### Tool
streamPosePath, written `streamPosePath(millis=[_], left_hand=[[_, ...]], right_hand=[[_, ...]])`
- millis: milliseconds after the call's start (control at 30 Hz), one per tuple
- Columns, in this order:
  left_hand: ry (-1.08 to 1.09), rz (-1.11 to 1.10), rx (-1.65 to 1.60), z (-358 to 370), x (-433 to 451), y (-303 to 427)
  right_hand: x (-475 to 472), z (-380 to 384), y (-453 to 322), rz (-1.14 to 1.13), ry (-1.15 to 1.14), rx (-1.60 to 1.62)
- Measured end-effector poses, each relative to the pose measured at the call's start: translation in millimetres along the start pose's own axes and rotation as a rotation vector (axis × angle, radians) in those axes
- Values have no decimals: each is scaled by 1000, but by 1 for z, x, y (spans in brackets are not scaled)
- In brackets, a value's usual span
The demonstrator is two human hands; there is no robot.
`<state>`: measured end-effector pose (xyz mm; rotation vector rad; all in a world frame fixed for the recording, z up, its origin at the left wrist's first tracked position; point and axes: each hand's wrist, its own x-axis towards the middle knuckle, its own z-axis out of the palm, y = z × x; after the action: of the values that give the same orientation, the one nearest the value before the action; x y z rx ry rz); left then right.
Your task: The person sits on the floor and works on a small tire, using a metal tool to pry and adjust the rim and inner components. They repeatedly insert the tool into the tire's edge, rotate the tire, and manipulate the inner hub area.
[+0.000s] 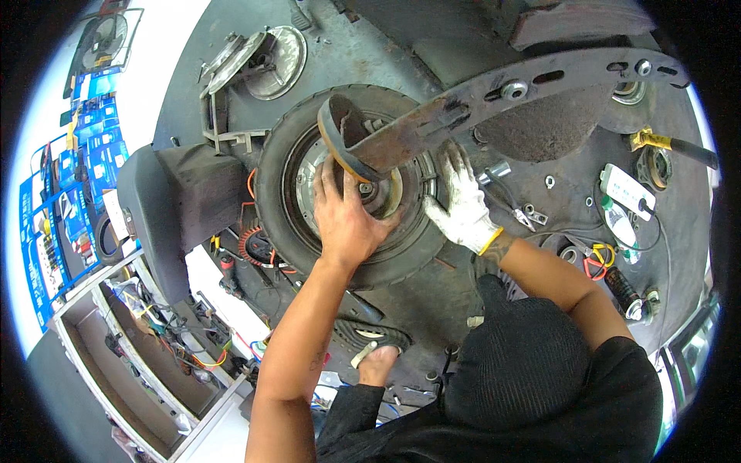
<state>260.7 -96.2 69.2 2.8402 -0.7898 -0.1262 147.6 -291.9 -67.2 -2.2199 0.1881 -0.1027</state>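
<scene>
A wheel with a black tyre (272, 220) lies flat on the floor, its hub (399, 191) showing in the middle. My bare left hand (353, 223) is spread over the hub, thumb to the right. Its fingertips meet the lower edge of a curved metal end piece (338, 130); whether they grip is unclear. From that piece a slotted metal arm (474, 104) with bolts runs up to the right, above the wheel. My right hand (466, 208), in a white work glove with dark fingertips, is nearest the wheel's right side, fingers extended with nothing held.
Pliers (524, 220), a power strip (628, 191), a plastic bottle (619, 223), scissors (599, 260) and a spray can (625, 292) lie right. Left are a dark box-shaped housing (185, 197) and a divided crate (92, 347) with wires. A black ribbed cap (515, 364) fills the lower right.
</scene>
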Motion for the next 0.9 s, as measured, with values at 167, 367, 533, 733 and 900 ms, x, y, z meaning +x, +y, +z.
streamPosePath(millis=[167, 367, 533, 733, 900], left_hand=[[-22, 51, -63, 0, 1, -9], [-60, -9, -57, -6, -2, 1], [-275, 32, -206, -42, -19, -9], [135, -383, -304, -84, 29, -121], [-409, -782, -883, -73, 55, -162]], right_hand=[[1, 4, 4, -32, 38, 23], [2, 0, 1, -49, 40, -22], [-3, -13, -9, -42, -30, -163], [4, -34, -18, 3, -178, -192], [6, -45, -26, 74, -259, -235]])
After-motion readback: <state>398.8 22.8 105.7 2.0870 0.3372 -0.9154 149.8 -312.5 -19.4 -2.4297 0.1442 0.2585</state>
